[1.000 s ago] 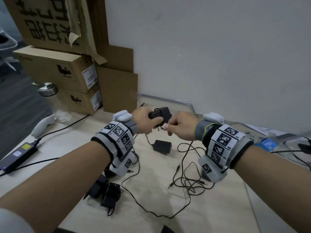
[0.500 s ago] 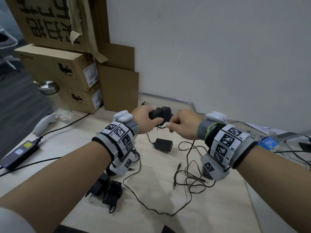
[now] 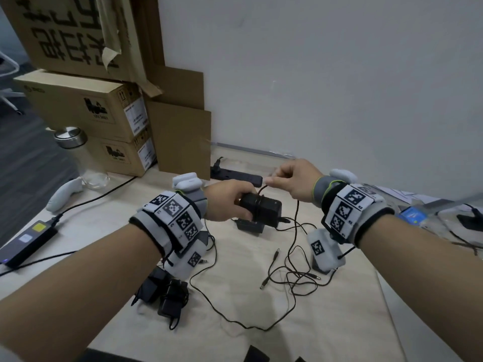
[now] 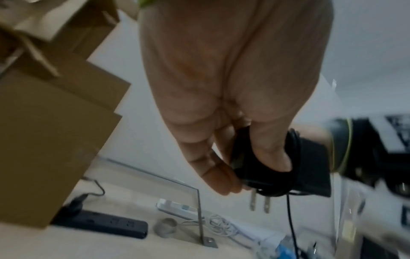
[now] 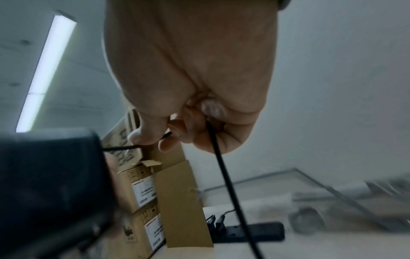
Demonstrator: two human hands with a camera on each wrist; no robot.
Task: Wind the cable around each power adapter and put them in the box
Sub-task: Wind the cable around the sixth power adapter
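While left hand (image 3: 227,202) grips adapter (image 3: 264,209) and right hand (image 3: 292,180) pinches its cable (image 3: 296,226): stacked cartons (image 3: 86,108) on desk (image 3: 235,296), contents unseen.

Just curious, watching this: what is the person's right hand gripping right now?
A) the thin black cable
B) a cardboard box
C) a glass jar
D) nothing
A: the right hand pinches the black cable, which runs to the adapter gripped by the left hand.
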